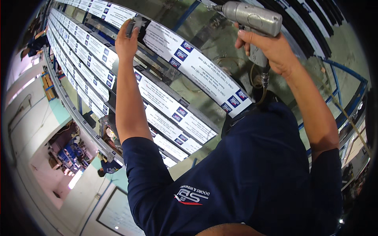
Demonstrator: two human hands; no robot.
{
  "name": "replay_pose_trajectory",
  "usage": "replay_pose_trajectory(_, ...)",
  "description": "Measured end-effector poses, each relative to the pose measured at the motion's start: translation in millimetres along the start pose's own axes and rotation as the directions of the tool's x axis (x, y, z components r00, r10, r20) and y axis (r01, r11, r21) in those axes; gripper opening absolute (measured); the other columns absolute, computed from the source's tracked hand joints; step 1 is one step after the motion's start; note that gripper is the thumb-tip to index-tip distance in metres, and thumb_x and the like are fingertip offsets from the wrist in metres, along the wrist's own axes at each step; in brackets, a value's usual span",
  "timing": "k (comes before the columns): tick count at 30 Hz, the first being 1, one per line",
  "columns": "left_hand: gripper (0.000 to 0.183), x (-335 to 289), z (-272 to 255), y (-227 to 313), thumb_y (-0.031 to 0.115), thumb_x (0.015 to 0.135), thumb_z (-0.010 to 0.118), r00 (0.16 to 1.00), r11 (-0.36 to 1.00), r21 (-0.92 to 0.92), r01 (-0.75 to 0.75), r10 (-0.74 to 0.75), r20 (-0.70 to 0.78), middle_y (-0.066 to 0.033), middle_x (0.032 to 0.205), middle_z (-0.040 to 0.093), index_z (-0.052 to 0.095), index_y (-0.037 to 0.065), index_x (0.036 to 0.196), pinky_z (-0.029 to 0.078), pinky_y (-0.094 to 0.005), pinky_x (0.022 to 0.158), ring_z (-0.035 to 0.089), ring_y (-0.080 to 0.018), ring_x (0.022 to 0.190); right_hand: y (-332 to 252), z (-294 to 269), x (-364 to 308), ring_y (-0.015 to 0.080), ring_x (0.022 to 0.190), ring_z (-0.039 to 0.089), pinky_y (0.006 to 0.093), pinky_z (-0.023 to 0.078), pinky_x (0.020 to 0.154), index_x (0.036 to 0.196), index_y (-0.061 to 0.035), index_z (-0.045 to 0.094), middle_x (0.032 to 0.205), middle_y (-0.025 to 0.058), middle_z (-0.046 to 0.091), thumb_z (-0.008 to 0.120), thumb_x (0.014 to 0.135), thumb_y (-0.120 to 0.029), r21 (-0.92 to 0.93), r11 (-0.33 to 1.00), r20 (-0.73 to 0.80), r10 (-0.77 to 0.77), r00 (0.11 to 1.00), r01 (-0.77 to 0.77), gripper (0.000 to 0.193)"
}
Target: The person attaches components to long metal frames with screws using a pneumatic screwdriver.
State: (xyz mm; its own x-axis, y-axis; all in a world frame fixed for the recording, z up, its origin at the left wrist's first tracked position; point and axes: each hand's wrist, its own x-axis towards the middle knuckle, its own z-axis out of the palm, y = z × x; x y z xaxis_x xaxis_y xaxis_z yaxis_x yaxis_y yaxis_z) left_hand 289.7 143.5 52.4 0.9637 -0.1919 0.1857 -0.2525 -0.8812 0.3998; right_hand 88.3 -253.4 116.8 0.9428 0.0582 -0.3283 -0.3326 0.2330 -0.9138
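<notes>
My right hand (277, 53) is wrapped round the grip of a silver pistol-shaped air drill (252, 17), whose hose fitting hangs below the handle. The drill's nose points left, over the gap past the nearest long profile. My left hand (126, 45) is closed on a small dark and grey metal fitting (136, 26), pinched between thumb and fingers. That fitting is at the edge of a long profile (197, 72) covered in white printed film with blue squares. Whether the fitting is fixed to the profile or loose I cannot tell.
Several more film-covered profiles (161, 96) lie side by side to the left on a blue-framed rack (344, 70). Dark-edged profiles (301, 27) are stacked at the far right. A thin air hose (252, 78) hangs near my body. Another person (108, 167) is in the background at lower left.
</notes>
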Motion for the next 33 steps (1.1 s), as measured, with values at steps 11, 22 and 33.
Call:
replay_pose_trajectory(11,0.038,-11,13,-22,0.027,0.1,0.067,0.974,0.967,0.154,-0.205,0.217,-0.064,-0.0145,0.125,0.069,0.068,0.027,0.138,0.056,-0.0399,0.094,0.069,-0.0319,0.111,7,-15,-7,0.0104,0.075,0.062,0.0259,0.051,0.069,0.125,-0.001,0.068,0.089,0.0082,0.073,0.073,0.097,-0.021,-0.015,0.998,-0.059,0.053,0.997,-0.054,0.035)
replay_pose_trajectory(22,0.038,-13,16,-15,0.031,0.101,0.066,0.982,0.979,0.107,-0.173,0.18,-0.058,-0.014,0.126,0.068,0.068,0.028,0.138,0.056,-0.0401,0.095,0.068,-0.0311,0.113,16,-20,-5,0.0099,0.075,0.062,0.0259,0.051,0.069,0.125,-0.003,0.068,0.089,0.0084,0.073,0.073,0.096,-0.02,-0.039,0.998,-0.064,0.053,0.997,-0.056,0.034)
replay_pose_trajectory(33,0.038,-15,13,-14,0.03,0.103,0.064,0.992,0.988,0.095,-0.123,0.124,-0.01,-0.0173,0.135,0.064,0.065,0.029,0.141,0.053,-0.0407,0.102,0.065,-0.0318,0.121,11,-14,-5,0.0115,0.071,0.062,0.0274,0.051,0.065,0.115,-0.0006,0.071,0.087,0.0094,0.074,0.077,0.092,-0.017,0.009,0.999,-0.062,0.032,0.998,-0.031,0.028)
